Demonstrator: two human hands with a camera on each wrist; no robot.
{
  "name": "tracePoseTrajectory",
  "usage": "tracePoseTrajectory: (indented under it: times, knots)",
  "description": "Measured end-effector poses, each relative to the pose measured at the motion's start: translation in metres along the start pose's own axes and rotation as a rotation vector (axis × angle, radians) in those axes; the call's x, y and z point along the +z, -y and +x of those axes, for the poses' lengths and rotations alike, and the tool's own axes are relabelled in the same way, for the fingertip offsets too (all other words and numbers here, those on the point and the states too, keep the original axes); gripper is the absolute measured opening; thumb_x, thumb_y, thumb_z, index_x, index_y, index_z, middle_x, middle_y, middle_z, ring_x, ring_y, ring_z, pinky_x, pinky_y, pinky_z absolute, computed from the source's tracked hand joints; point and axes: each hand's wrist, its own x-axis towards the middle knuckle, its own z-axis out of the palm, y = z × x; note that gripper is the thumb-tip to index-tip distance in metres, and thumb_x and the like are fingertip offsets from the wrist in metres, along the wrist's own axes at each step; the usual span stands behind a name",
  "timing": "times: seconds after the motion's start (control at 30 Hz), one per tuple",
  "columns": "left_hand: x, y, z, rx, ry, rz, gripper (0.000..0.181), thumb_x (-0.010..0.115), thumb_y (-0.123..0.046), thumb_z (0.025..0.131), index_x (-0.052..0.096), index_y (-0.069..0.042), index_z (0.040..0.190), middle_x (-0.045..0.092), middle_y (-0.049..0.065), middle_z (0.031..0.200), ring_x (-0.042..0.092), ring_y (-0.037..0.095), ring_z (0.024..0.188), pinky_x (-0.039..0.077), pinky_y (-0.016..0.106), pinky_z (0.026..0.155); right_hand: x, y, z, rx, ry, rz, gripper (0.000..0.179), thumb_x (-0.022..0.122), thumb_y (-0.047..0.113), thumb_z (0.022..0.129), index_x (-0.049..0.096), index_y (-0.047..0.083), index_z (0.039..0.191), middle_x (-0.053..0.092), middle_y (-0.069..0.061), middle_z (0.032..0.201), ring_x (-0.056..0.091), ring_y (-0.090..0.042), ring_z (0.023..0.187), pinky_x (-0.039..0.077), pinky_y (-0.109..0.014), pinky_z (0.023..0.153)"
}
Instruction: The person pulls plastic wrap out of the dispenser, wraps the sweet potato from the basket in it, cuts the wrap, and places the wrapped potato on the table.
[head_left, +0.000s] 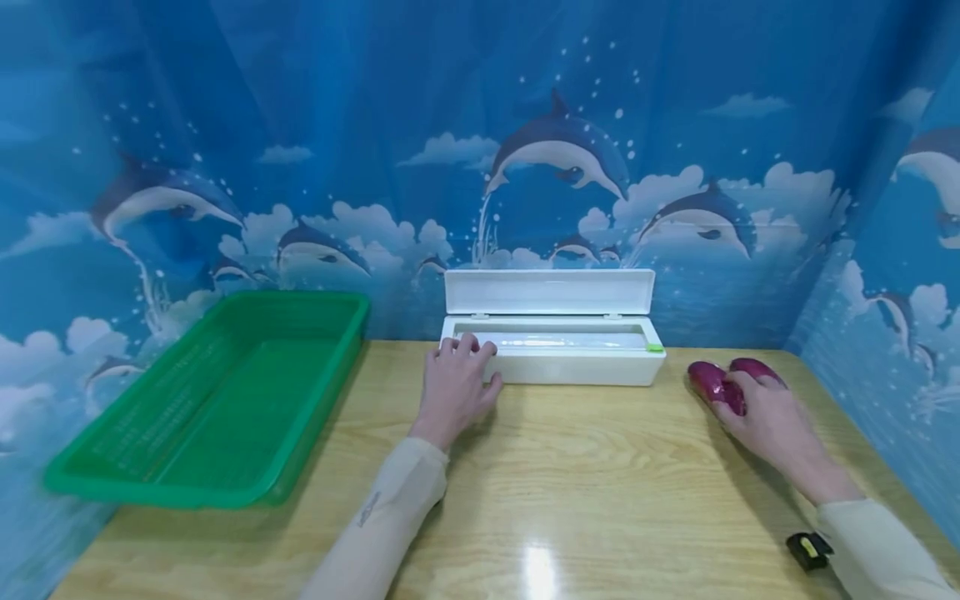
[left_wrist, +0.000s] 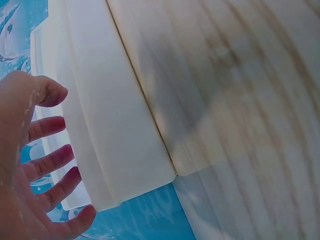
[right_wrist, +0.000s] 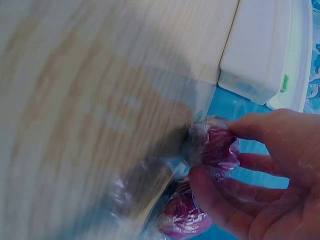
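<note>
Two purple-red, oblong items (head_left: 707, 381) wrapped in clear plastic film lie at the table's right side; their exact kind is unclear. My right hand (head_left: 776, 425) pinches the left one, its wrapped end (right_wrist: 220, 150) between the digits in the right wrist view. The other wrapped item (right_wrist: 182, 215) lies close beside it, partly behind the fingers. A white cling film box (head_left: 573, 369) stands at the back with its lid (head_left: 550, 292) raised and a shiny roll (head_left: 562, 341) inside. My left hand (head_left: 456, 383) is at the box's left front, fingers loosely bent over its front edge.
A green plastic basket (head_left: 281, 450) stands at the left of the wooden table (head_left: 585, 483). A green slider (head_left: 655, 348) sits on the box's right end. A small black object (head_left: 808, 550) is by the right sleeve. A dolphin-print curtain (head_left: 390, 100) stands behind.
</note>
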Motion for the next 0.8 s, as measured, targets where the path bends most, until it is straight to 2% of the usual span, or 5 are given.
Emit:
tracePoseTrajectory:
  times: [0.17,0.3,0.47,0.63,0.8]
  knots:
    - [0.0,-0.0004,-0.0017,-0.002,-0.013,-0.013,0.035,0.065,-0.044,0.096,0.064,-0.023,0.124,0.064,0.008,0.119,0.061,0.034,0.114,0.056,0.052,0.089,-0.0036,-0.0001,0.0013,0.007,0.072,-0.005,0.048,0.077,0.019,0.088,0.062,-0.014,0.12,0.068,-0.039,0.1,0.065,-0.058,0.087,0.053,-0.068,0.07]
    - [-0.0002,-0.0011,-0.0015,-0.005,-0.012,-0.016,0.034,0.065,-0.044,0.096,0.064,-0.023,0.124,0.064,0.008,0.12,0.061,0.034,0.115,0.056,0.053,0.089,-0.0034,-0.0011,0.0017,0.003,0.054,0.007,0.042,0.077,0.014,0.088,0.062,-0.015,0.115,0.07,-0.033,0.089,0.067,-0.047,0.074,0.054,-0.062,0.063]
    - [0.0007,-0.0013,-0.001,-0.006,-0.004,-0.018,0.034,0.066,-0.043,0.096,0.063,-0.023,0.124,0.064,0.008,0.12,0.06,0.034,0.116,0.056,0.053,0.09,0.0011,-0.001,0.003,0.02,0.031,0.021,0.039,0.078,0.011,0.083,0.059,-0.014,0.106,0.065,-0.025,0.074,0.06,-0.034,0.062,0.05,-0.055,0.054]
    - [0.0011,-0.0016,-0.0001,-0.007,-0.003,-0.006,0.034,0.066,-0.043,0.096,0.063,-0.023,0.124,0.064,0.008,0.121,0.06,0.034,0.116,0.056,0.052,0.09,0.0039,0.0037,0.0033,0.061,0.001,0.021,0.036,0.079,0.01,0.081,0.058,-0.011,0.101,0.065,-0.033,0.078,0.064,-0.047,0.068,0.051,-0.064,0.057]
    - [0.001,-0.0013,0.0006,-0.009,-0.003,0.005,0.034,0.067,-0.042,0.095,0.063,-0.024,0.123,0.064,0.008,0.12,0.06,0.034,0.115,0.057,0.052,0.09,0.0041,0.0068,0.0068,0.073,0.004,0.007,0.038,0.078,0.009,0.083,0.059,-0.015,0.106,0.066,-0.04,0.088,0.064,-0.058,0.078,0.052,-0.071,0.065]
